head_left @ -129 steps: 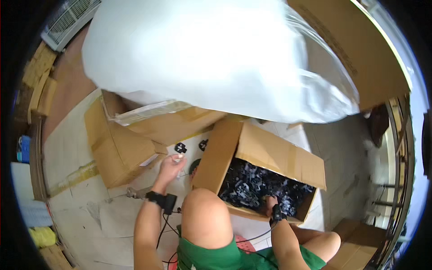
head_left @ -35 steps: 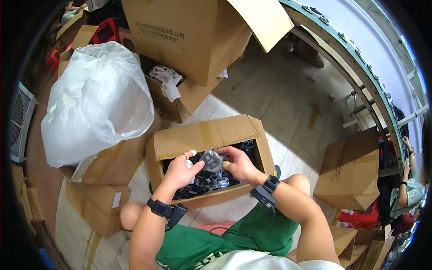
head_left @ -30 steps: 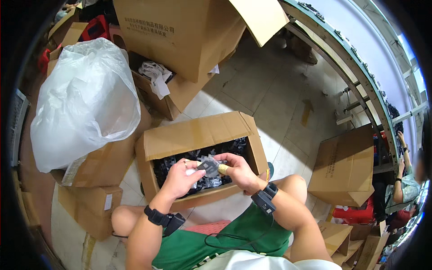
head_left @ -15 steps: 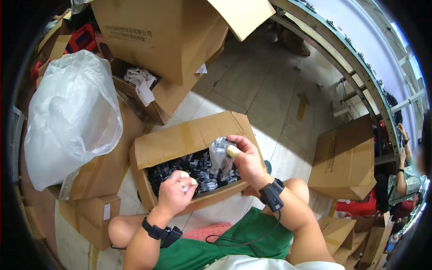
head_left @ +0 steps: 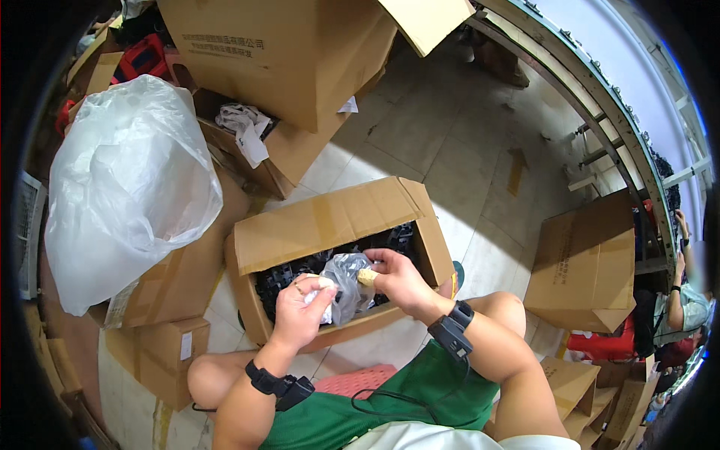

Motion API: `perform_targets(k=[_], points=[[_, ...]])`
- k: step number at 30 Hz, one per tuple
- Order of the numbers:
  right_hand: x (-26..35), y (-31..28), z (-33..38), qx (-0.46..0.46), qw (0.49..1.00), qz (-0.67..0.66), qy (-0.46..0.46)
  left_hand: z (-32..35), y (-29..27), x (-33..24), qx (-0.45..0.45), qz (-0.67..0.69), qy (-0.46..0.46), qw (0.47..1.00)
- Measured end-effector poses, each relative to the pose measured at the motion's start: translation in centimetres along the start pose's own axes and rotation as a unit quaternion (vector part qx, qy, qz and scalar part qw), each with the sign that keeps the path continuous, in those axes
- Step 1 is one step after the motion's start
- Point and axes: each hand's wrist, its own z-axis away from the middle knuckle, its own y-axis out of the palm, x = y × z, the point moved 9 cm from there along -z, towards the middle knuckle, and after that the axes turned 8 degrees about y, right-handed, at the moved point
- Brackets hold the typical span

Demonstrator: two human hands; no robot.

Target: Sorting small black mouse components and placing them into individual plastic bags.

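Clear, greyish plastic makes up the small bag (head_left: 349, 291) — thin, creased and glossy — held above the open carton (head_left: 315, 234). The right hand (head_left: 401, 283) pinches the bag's upper right edge, its thumb wrapped in something pale yellow. The left hand (head_left: 298, 309) closes its fingertips on a soft-looking white scrap (head_left: 324, 309) just beside the bag. Below, angular black pieces (head_left: 276, 287) fill the brown corrugated carton — hard, jumbled, dully shiny.

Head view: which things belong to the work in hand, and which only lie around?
Seemingly in use:
- clear plastic bag at right hand
- white piece in left hand
- open carton of black parts

Seemingly lying about:
- large white bag
- carton at right
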Motion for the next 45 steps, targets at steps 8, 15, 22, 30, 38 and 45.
perform_targets(k=[8, 15, 22, 30, 38, 45], points=[[-1.6, 1.3, -1.0, 0.089, 0.981, -0.154, 0.075, 0.6, -1.0, 3.2, -0.088, 0.351, -0.159, 0.919], [-0.4, -0.3, -1.9, 0.045, 0.989, -0.141, -0.004, 0.3, -1.5, 3.2, -0.108, 0.406, -0.185, 0.888], [4.0, -3.4, -0.6, -0.196, 0.873, 0.389, -0.219, 0.1, -4.4, 4.8, -0.198, 0.282, -0.227, 0.911], [0.8, -4.2, -2.6, -0.219, 0.760, 0.606, -0.086, -0.4, -5.0, 3.3, -0.197, 0.281, -0.207, 0.916], [1.1, -4.3, -2.1, -0.226, 0.789, 0.550, -0.156, -0.4, -6.2, 2.6, -0.211, 0.270, -0.193, 0.919], [1.4, -4.0, -2.4, -0.196, 0.802, 0.548, -0.136, 0.0, -6.2, 2.5, -0.205, 0.267, -0.193, 0.922]])
